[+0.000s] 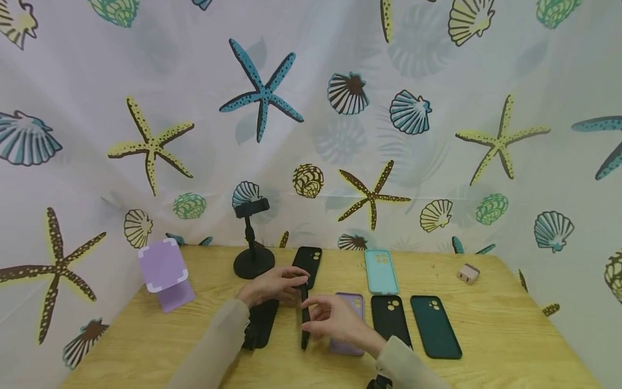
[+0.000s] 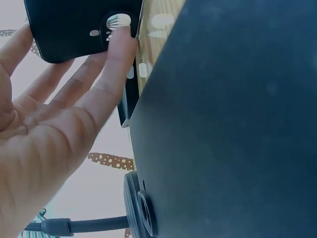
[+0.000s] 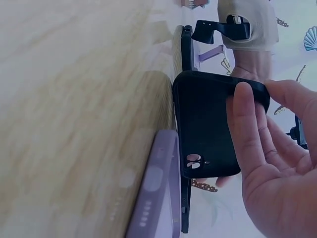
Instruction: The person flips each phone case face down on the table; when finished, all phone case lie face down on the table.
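A black phone case (image 1: 304,319) stands on its long edge on the table, held between both hands. My left hand (image 1: 277,283) grips its far end; in the left wrist view a fingertip lies at the camera cutouts of the case (image 2: 74,29). My right hand (image 1: 335,322) holds the near end. In the right wrist view the thumb is at the edge of the case (image 3: 210,129) and the fingers lie against its face. Under my left wrist lies a dark phone-shaped slab (image 1: 264,324). Beside my right hand is a purple phone case (image 1: 347,347), partly covered by it.
Behind the hands are a black phone case (image 1: 311,262) and a black phone stand (image 1: 254,263). A light blue case (image 1: 381,273), a black case (image 1: 389,319) and a dark green case (image 1: 435,327) lie to the right, near a charger plug (image 1: 468,274). A purple stand (image 1: 163,266) is at left.
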`<state>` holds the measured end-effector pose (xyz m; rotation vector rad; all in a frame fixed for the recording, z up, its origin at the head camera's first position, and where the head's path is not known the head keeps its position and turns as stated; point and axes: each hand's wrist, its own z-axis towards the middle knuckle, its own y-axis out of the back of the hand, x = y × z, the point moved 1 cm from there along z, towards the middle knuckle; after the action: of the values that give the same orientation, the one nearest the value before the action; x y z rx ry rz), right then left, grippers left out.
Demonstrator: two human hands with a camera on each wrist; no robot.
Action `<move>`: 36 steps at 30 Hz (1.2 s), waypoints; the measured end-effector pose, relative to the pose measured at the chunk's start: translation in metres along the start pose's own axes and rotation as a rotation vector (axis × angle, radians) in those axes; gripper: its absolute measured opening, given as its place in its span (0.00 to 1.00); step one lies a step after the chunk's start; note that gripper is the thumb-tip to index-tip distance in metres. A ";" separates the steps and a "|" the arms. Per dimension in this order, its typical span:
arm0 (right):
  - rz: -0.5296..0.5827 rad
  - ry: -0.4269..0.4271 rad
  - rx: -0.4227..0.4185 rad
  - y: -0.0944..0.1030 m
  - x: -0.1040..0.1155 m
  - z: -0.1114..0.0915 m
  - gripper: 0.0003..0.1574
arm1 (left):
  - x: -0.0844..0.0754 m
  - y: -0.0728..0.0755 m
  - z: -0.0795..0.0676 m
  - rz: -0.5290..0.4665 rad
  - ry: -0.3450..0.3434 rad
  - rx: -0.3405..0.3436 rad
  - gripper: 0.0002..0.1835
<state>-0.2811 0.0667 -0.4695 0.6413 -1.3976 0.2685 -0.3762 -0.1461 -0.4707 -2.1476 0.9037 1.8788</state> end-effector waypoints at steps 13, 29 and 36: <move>0.028 0.005 0.005 0.014 0.000 -0.002 0.24 | -0.007 0.003 0.002 0.066 -0.006 0.041 0.37; -0.058 -0.032 0.055 0.020 -0.009 -0.004 0.21 | -0.006 -0.003 0.002 0.206 -0.010 0.020 0.31; -0.125 -0.069 0.085 0.017 -0.015 -0.004 0.18 | -0.005 -0.004 -0.001 0.295 -0.008 -0.004 0.25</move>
<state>-0.2890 0.0854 -0.4798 0.8116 -1.4115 0.2083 -0.3732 -0.1414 -0.4674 -2.1029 1.2769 2.0142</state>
